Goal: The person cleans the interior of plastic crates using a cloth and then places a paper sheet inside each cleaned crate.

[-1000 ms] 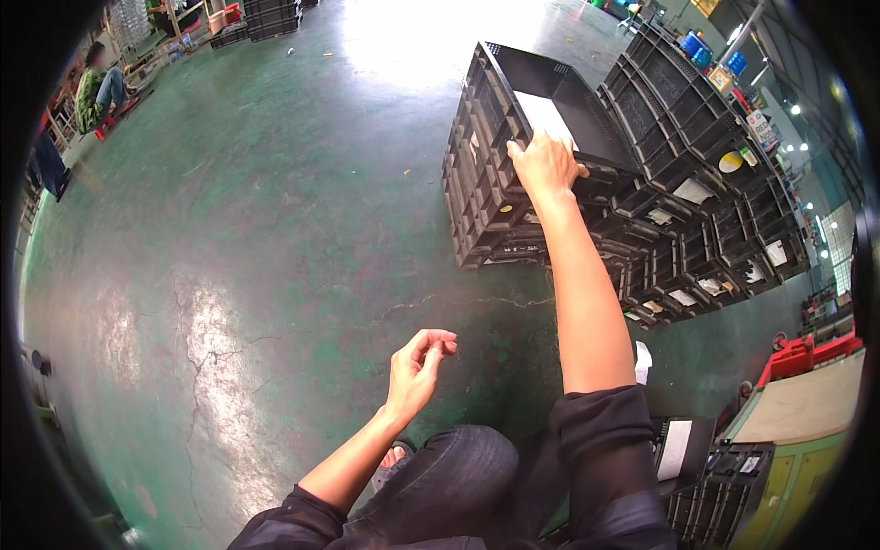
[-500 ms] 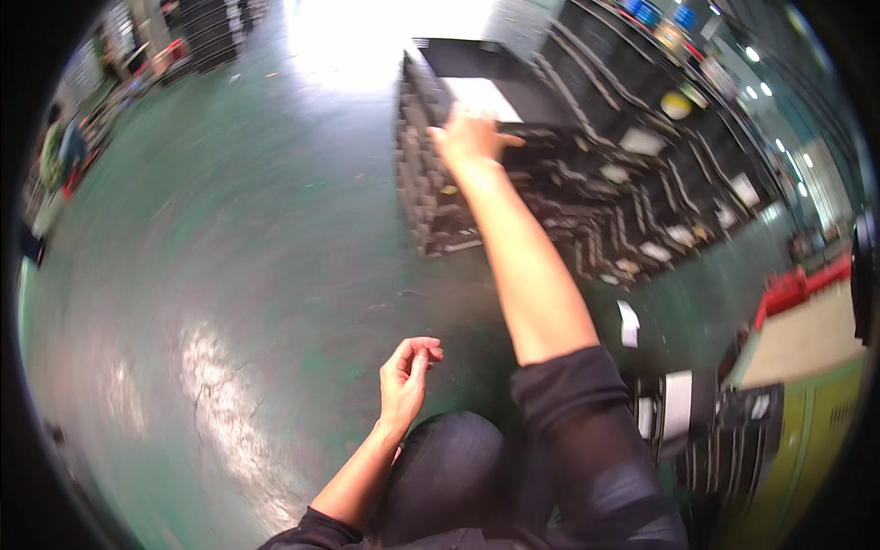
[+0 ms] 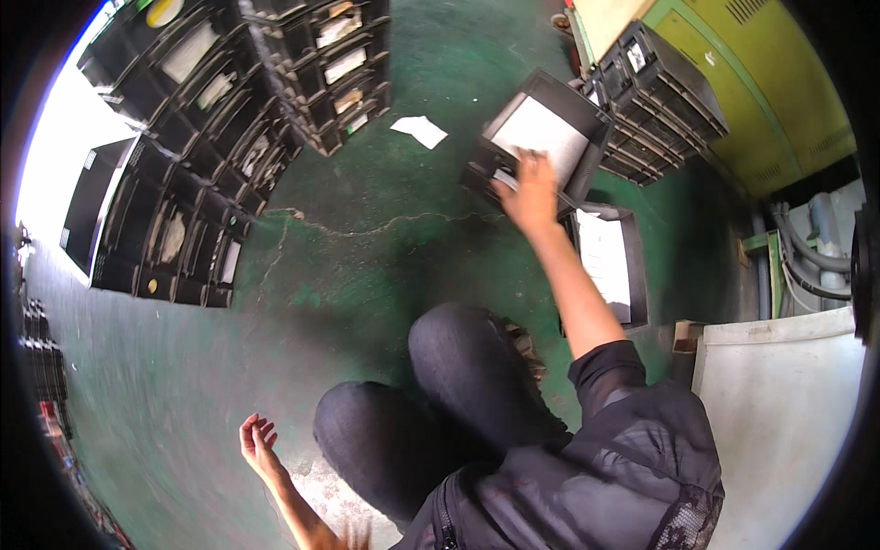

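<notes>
My right hand [image 3: 534, 191] reaches over the near side of a black plastic crate [image 3: 594, 128], its fingers stretched out and slightly blurred. Whether the fingertips touch the crate or the white sheet [image 3: 541, 126] lying inside it, I cannot tell. Off to my left, beside my knee, my left hand [image 3: 259, 445] hangs in the air with its fingers loosely bent and apart, holding nothing. Close to my right forearm, a second black crate [image 3: 638, 266] on the floor has white paper [image 3: 605, 261] in it.
Stacked black crates [image 3: 197, 247] stand at the left and far left. White paper [image 3: 422, 130] lies on the green floor. More crates [image 3: 655, 110] stand by a yellow-green cabinet [image 3: 765, 82]. A pale panel [image 3: 779, 403] and pipes [image 3: 825, 247] are at the right.
My view has swung right. My right hand was over a crate on the tall stack and is now over the crate with the white sheet; my left hand is farther out to the left.
</notes>
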A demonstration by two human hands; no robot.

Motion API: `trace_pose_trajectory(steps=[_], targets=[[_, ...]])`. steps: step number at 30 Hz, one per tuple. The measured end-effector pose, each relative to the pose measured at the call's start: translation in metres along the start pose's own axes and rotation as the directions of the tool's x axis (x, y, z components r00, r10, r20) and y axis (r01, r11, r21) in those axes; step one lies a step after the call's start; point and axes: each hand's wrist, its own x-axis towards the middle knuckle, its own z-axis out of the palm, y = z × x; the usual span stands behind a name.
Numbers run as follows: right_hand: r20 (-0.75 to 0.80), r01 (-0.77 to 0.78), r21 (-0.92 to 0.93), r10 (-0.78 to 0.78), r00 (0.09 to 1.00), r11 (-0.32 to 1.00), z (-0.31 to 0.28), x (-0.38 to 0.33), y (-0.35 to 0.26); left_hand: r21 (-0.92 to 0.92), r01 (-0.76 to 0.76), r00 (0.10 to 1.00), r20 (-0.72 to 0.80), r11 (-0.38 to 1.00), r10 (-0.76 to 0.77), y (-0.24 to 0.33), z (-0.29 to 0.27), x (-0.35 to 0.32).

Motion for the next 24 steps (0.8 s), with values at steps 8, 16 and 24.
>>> trace_pose_trajectory(steps=[8, 16, 24], targets=[[0.531, 0.095, -0.072, -0.043, 0.847, 0.993, 0.032, 0.043, 0.087, 0.223, -0.337, 0.912, 0.319, 0.915, 0.258, 0.1, 0.14, 0.064], [0.392, 0.056, 0.318, -0.185, 0.901, 0.947, -0.049, 0.039, -0.018, 0.022, -0.226, 0.802, 0.572, 0.974, 0.173, 0.228, 0.304, 0.021], [0.397, 0.134, 0.676, -0.511, 0.762, 0.725, -0.109, 0.026, -0.075, 0.412, -0.815, 0.468, 0.052, 0.408, 0.882, 0.238, 0.261, 0.049]])
